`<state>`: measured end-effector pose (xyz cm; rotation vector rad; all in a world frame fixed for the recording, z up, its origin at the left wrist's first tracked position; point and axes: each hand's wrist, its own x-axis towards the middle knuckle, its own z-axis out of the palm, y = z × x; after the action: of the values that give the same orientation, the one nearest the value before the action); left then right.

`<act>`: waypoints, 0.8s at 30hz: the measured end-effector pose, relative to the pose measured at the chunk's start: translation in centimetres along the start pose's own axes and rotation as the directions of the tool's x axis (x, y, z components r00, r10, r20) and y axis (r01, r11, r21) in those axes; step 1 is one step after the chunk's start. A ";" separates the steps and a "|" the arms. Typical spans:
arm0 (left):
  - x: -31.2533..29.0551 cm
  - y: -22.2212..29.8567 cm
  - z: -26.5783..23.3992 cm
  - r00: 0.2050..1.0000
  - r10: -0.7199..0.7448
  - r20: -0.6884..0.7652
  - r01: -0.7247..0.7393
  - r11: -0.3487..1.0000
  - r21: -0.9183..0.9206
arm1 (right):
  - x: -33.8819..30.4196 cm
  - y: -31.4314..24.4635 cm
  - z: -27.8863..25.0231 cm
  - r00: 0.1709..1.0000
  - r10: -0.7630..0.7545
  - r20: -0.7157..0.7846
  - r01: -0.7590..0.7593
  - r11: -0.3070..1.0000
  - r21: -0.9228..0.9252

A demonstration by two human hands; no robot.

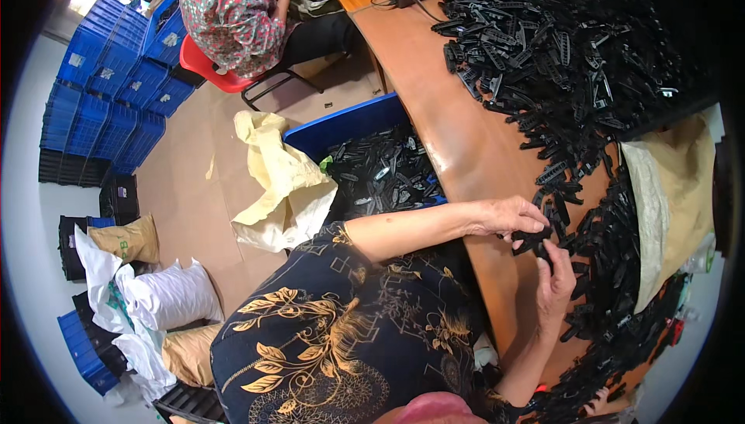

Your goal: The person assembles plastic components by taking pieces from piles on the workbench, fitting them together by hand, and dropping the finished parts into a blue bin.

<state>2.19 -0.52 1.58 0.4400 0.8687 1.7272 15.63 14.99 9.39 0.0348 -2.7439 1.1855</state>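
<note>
Fingers: those of the left hand [508,216] are pinched together on a small black plastic part [535,239], gripping it from above; those of the right hand [556,280] curl up at the same part from below, fingertips touching it.
Held part: black plastic part, lifted just above the counter [466,152] near its front edge, right against the fringe of the heap.
Heap: a big pile of black plastic parts [559,67] spreads over the far and right side of the wooden counter and trails down along its right edge.
Sack: a tan woven sack [675,183] lies open at the right, parts spilling beside it.
Below the counter: a blue crate [349,125] on the floor holds more black parts, with a pale yellow bag [283,183] draped beside it.
Further off: another person in a patterned top [233,12] sits on a red chair [206,67]; stacked blue crates [109,90] stand at the left.
</note>
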 end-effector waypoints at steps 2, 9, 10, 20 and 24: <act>-0.4 0.0 -0.1 0.997 -0.026 -0.066 0.029 0.998 0.049 | 0.7 -0.5 0.7 0.993 -0.118 0.027 0.119 0.992 -0.029; -0.7 0.3 -0.9 0.989 0.002 -0.147 0.010 0.997 0.081 | 0.8 -1.0 3.2 0.997 -0.073 -0.010 0.073 0.995 -0.067; -0.7 0.4 -1.0 0.989 0.034 -0.142 -0.020 0.995 0.099 | 0.9 -1.1 3.6 0.997 -0.071 -0.009 0.070 0.995 -0.066; 0.3 1.4 -0.9 0.983 0.095 -0.157 -0.037 0.940 0.338 | 1.3 -2.0 5.3 0.989 0.014 -0.149 -0.016 1.000 -0.012; -0.3 2.3 -0.7 0.982 0.122 -0.146 -0.059 0.925 0.375 | 0.7 -1.2 5.6 0.977 0.189 -0.099 -0.163 0.961 0.225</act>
<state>0.31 -1.30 2.83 0.5982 1.3256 1.7030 14.33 10.16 6.59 -0.2534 -2.5463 1.4759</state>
